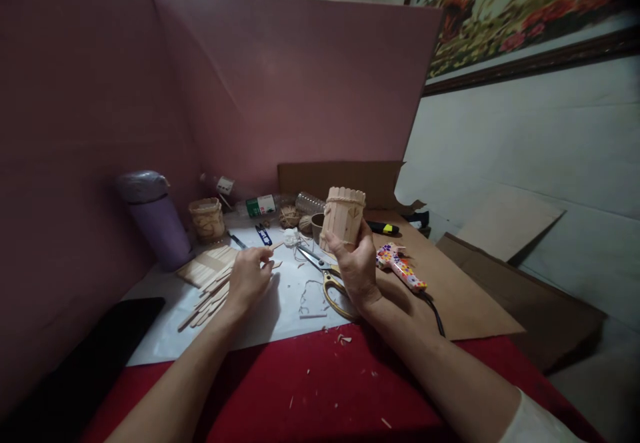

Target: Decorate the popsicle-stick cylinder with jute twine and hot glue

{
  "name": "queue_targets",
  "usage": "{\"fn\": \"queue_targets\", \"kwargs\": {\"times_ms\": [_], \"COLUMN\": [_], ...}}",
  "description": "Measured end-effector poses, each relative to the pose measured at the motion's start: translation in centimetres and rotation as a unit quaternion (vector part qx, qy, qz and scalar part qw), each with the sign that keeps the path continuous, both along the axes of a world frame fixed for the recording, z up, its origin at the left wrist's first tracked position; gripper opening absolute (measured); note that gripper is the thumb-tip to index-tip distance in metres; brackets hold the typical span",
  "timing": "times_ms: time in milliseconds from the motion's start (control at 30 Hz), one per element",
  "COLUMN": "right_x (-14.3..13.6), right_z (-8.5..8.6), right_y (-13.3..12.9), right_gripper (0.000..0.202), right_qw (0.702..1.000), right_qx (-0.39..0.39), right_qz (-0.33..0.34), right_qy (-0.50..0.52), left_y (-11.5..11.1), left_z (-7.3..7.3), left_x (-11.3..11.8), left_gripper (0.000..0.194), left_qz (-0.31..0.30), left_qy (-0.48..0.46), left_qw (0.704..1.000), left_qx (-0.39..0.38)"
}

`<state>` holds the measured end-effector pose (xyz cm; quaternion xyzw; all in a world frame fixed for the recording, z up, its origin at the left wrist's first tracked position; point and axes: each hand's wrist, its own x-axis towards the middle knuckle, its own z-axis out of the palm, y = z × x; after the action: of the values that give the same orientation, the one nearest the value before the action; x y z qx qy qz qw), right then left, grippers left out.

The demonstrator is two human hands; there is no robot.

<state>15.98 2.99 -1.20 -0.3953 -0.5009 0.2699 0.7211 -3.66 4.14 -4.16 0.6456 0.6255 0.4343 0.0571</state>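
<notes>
Right grip (356, 266) is closed around the lower part of a stick-sided cup (345, 216), holding it roughly upright above the desk (300, 389), with a cord ringed below its rim. Left grip (253, 276) has its fingers curled beside a spread of wooden sticks (213, 303); a pale sliver shows at the fingertips, but I cannot tell whether it is pinched.

Red shows along the front of the desk, dotted with small shavings (345, 340). Behind that, a white sheet (165, 336) covers the left and middle, while a brown cardboard sheet (465, 303) covers the right. Gold-handled scissors (333, 286) lie on the white sheet, partly hidden by the right hand; a flower-patterned glue gun (403, 268) rests on the cardboard, its dark cord running toward the front. Farther back stand a purple tumbler (160, 229) and another decorated cup (207, 219), with a clear bottle (260, 206) lying near them.

Pink panels (300, 83) rise behind and to the left. On the pale wall (540, 123) at right hangs a framed floral picture (525, 23), with loose cardboard pieces (510, 226) below.
</notes>
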Motion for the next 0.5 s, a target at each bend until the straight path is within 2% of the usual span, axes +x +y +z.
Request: {"fn": "queue_targets", "kwargs": {"times_ms": [233, 333, 500], "right_x": [1.5, 1.9, 1.8], "right_z": [1.0, 1.0, 0.9], "right_y": [1.2, 1.5, 1.5], "right_gripper": [0.063, 0.059, 0.068], "right_qw": [0.996, 0.995, 0.996], "right_qx": [0.048, 0.043, 0.034], "right_qz": [-0.070, -0.090, -0.083], "right_qy": [0.014, -0.001, 0.024], "left_y": [-0.6, -0.4, -0.3], "left_z": [-0.1, -0.1, 0.0], "left_x": [0.1, -0.1, -0.2], "left_gripper": [0.028, 0.034, 0.035], "left_qz": [0.003, 0.010, 0.024], "left_qy": [0.202, 0.250, 0.296], "left_qw": [0.977, 0.964, 0.948], "left_qx": [-0.070, -0.093, -0.113]}}
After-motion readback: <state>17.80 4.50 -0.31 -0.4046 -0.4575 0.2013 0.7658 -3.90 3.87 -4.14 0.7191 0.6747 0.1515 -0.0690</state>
